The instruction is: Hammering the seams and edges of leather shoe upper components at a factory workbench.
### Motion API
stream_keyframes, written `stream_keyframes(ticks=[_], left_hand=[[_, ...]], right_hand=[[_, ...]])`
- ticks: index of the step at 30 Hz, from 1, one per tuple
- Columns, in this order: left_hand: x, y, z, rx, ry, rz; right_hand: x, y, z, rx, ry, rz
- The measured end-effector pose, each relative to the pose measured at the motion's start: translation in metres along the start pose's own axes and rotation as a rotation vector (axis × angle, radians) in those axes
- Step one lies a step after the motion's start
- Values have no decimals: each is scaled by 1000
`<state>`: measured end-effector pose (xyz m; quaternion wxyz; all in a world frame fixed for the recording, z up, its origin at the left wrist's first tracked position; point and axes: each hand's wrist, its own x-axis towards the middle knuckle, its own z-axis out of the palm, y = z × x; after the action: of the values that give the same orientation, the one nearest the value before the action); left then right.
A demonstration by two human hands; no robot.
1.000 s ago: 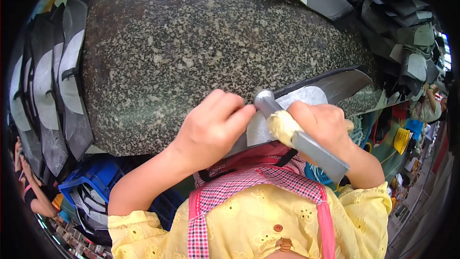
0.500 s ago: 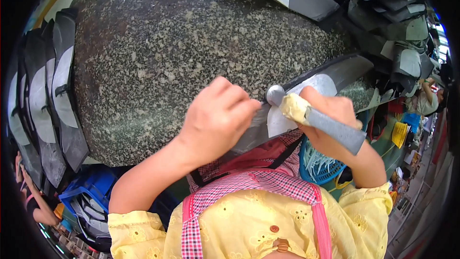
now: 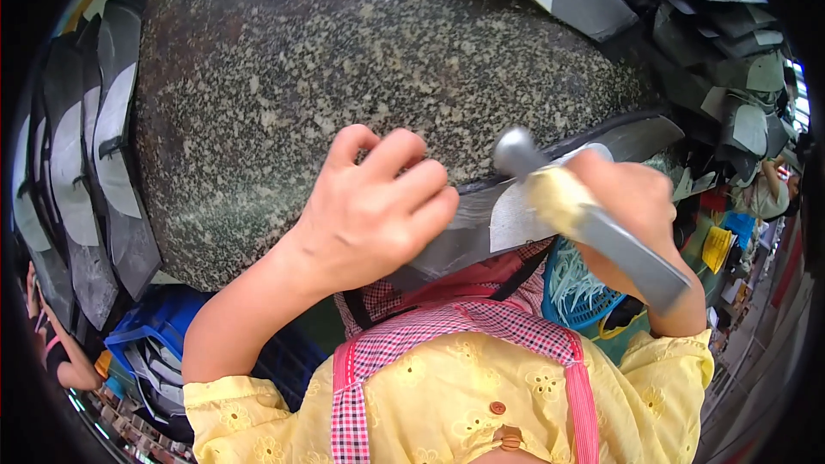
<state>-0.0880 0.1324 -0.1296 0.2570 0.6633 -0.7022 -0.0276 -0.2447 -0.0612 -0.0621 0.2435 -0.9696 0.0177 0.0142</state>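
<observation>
My right hand [image 3: 632, 206] is closed around a hammer [image 3: 636, 258], close to its head. The hammer's round metal face is raised over the work, its long flat end points toward me, and pale yellow wrapping covers its middle. Beneath it, a black panel with a pale grey patch [image 3: 514, 216] lies along the near edge of the stone slab [image 3: 344, 77], partly overhanging it. My left hand [image 3: 378, 206] has its fingers curled at the panel's left part, by its far edge. Its fingertips are hidden. The right hand covers some of the patch.
Similar panels lie in a row [image 3: 116, 137] at the slab's left and in a heap [image 3: 713, 34] at the far right. Another panel [image 3: 593, 4] rests at the far edge. Below stand a blue crate [image 3: 146, 326] and a blue basket of pale strips [image 3: 589, 314]. Other people's arms show at both sides.
The hammer has risen a little and shifted right with my right hand. My left hand has moved slightly left, its fingers more curled. The whole view has shifted a little.
</observation>
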Motion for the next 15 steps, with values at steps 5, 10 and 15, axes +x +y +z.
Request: stream_keyframes(ticks=[5,10,15], left_hand=[[-5,-2,2,35,31,31],[-15,-11,-4,-103,19,-113],[-17,-2,-3,20,53,-70]], right_hand=[[1,-16,11,-155,-228,-43],[20,-18,-4,-82,-258,66],[14,-28,5,42,-123,65]])
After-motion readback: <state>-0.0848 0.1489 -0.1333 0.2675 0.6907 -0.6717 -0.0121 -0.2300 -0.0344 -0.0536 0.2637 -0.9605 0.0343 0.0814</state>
